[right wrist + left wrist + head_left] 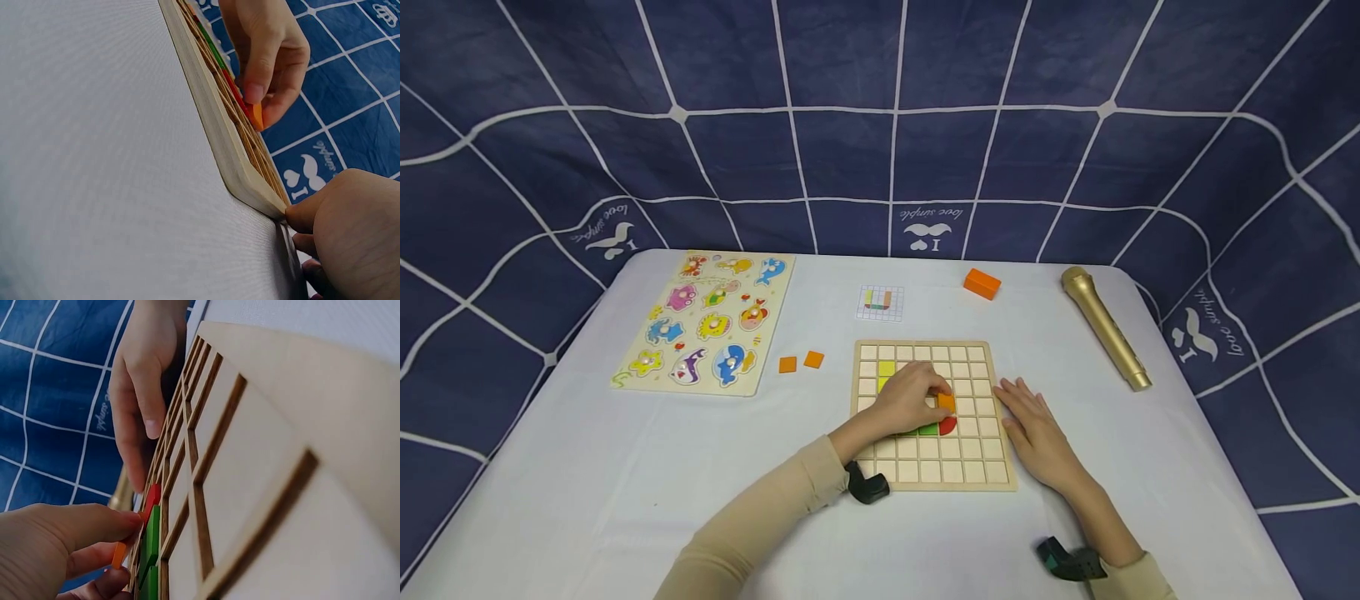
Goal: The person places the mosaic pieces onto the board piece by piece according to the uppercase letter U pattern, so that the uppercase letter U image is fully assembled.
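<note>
My left hand point(906, 400) is over the wooden grid board point(973, 473), pinching an orange square tile point(946, 403) between thumb and fingers. In the left wrist view the orange tile point(118, 555) stands tilted at the fingertips. Just below it on the board lies a red rounded piece point(948, 426), beside a green piece point(928, 430). Yellow pieces point(886, 367) sit toward the upper left of the grid; the left hand hides some squares. My right hand point(1037, 437) rests at the board's right edge, fingers extended; in the right wrist view its thumb touches the board's corner.
Two loose orange tiles point(787, 364) lie left of the board. A small pattern card point(881, 303) is behind it, with an orange block point(982, 283) to the right. A gold microphone point(1105, 327) lies far right, an animal puzzle board point(658, 360) at left.
</note>
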`<move>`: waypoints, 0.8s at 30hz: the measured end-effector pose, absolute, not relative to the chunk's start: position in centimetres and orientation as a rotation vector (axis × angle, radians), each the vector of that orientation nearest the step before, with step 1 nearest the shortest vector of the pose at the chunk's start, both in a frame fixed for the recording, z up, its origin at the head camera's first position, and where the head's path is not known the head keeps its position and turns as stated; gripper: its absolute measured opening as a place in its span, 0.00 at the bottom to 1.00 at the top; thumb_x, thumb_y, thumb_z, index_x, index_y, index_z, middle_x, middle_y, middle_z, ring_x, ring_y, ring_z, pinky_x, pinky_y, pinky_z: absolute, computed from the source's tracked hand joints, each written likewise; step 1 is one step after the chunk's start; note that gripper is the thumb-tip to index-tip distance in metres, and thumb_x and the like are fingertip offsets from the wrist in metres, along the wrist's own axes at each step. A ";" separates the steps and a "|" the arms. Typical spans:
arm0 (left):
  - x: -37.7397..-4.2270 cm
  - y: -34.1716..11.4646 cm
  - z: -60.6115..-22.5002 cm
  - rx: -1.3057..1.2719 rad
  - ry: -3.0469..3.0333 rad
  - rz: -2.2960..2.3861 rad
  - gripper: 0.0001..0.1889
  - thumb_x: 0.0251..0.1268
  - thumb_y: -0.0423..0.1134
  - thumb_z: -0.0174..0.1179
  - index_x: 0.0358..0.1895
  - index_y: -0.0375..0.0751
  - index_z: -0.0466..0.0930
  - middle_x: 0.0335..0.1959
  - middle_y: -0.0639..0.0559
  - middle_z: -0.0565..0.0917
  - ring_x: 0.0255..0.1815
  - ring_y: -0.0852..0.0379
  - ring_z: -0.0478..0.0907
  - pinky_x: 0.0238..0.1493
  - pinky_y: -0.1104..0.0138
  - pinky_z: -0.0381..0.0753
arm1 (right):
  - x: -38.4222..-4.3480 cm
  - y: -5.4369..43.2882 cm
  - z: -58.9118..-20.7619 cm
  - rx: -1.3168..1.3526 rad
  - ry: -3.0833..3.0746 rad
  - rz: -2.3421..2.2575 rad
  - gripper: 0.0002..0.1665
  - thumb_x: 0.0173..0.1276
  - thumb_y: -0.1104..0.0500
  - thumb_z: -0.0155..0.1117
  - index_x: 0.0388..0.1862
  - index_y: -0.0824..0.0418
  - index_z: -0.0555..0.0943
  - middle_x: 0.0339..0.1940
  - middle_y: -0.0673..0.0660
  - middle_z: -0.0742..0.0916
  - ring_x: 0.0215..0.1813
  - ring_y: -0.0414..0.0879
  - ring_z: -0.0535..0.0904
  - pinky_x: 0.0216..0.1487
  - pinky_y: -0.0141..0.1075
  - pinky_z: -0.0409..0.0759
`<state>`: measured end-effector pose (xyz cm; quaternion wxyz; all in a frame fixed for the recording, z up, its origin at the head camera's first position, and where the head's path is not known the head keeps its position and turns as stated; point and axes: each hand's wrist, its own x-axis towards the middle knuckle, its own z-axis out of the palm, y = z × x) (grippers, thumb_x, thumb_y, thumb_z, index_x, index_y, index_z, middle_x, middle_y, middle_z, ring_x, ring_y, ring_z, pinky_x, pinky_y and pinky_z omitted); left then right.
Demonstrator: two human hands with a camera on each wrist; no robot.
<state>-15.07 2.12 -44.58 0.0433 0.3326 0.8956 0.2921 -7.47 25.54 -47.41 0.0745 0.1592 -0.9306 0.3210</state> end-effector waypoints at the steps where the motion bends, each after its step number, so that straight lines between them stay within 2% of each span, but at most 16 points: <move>1: -15.1 2.2 -44.6 1.015 2.740 0.886 0.12 0.48 0.47 0.69 0.37 0.51 0.85 0.31 0.62 0.75 0.33 0.64 0.66 0.33 0.73 0.67 | -7.5 25.5 -47.4 0.479 -2.792 0.964 0.26 0.66 0.66 0.54 0.64 0.65 0.68 0.67 0.64 0.67 0.70 0.61 0.52 0.66 0.57 0.44; 8: -15.0 2.3 -44.5 1.014 2.754 0.837 0.14 0.48 0.48 0.69 0.39 0.50 0.85 0.32 0.60 0.75 0.36 0.63 0.66 0.35 0.73 0.67 | -7.5 25.6 -47.4 0.484 -2.788 0.967 0.26 0.66 0.66 0.54 0.64 0.65 0.68 0.67 0.64 0.67 0.70 0.61 0.52 0.66 0.57 0.44; 14: -14.7 1.3 -43.9 1.022 2.798 0.852 0.24 0.47 0.52 0.68 0.50 0.48 0.80 0.40 0.57 0.74 0.39 0.62 0.66 0.36 0.71 0.68 | -7.5 25.5 -47.4 0.479 -2.790 0.964 0.26 0.66 0.67 0.54 0.64 0.65 0.68 0.67 0.64 0.67 0.70 0.61 0.52 0.66 0.57 0.44; 18: -14.8 -0.8 -43.0 0.989 2.827 0.982 0.29 0.46 0.50 0.69 0.56 0.48 0.76 0.47 0.55 0.72 0.43 0.60 0.67 0.40 0.67 0.70 | -7.5 25.5 -47.4 0.477 -2.787 0.964 0.26 0.66 0.67 0.54 0.64 0.65 0.68 0.67 0.65 0.67 0.70 0.62 0.52 0.66 0.57 0.44; 24: -15.4 -5.6 -42.1 0.862 2.885 1.215 0.32 0.43 0.45 0.71 0.57 0.45 0.75 0.49 0.53 0.71 0.46 0.54 0.69 0.45 0.61 0.70 | -7.4 25.5 -47.4 0.478 -2.790 0.959 0.27 0.65 0.67 0.55 0.64 0.65 0.68 0.67 0.64 0.67 0.70 0.61 0.52 0.66 0.57 0.44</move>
